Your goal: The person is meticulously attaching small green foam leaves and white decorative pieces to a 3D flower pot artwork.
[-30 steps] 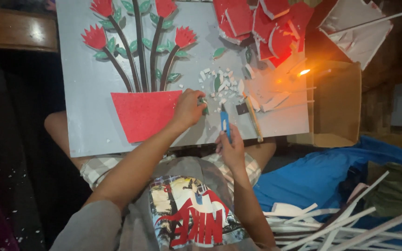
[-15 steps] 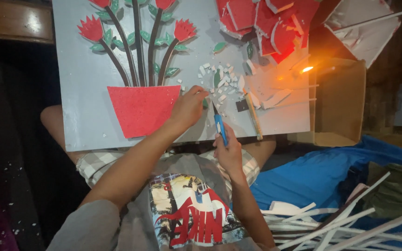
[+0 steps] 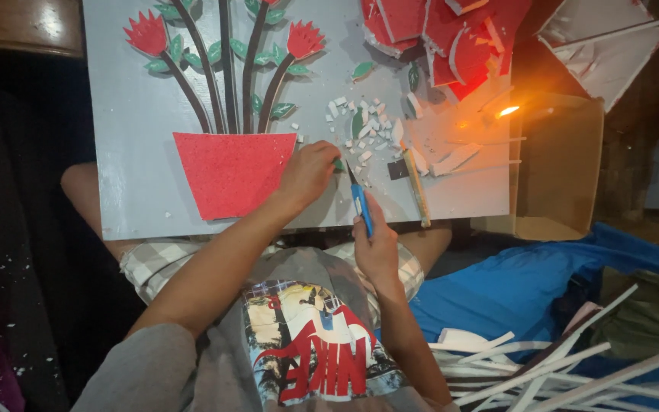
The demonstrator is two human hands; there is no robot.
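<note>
Since a second ago both hands have slid a little toward the middle of the grey board, and the blue craft knife now points up at the small green piece instead of lying flatter. View has also tipped down a touch, so less of the flower tops shows.

Left hand is closed in a pinch on a small green leaf piece, pressing it on the board just right of the red foam pot. Right hand is wrapped around the knife handle near the board's bottom edge, blade tip right at the leaf. My read: trimming or shaping that leaf. Judging by this, the next bit needs a steady short cut with the pinching fingers kept clear of the blade, since they sit right beside it.

Counting what I can see:
- 1 red pot, near the bottom left of the board
- 4 dark stems coming out of it
- 2 red flowers fully in view, others cut off by the top edge
- several green leaves along the stems, about 8, hard to be exact
- 1 wooden-handled tool lying near the bottom right
- a scatter of white offcuts mid-board, too many to count
- a pile of red foam scraps at the top right corner
- 1 small flame off the right edge
- a bundle of white strips on the floor, uncountable
</note>
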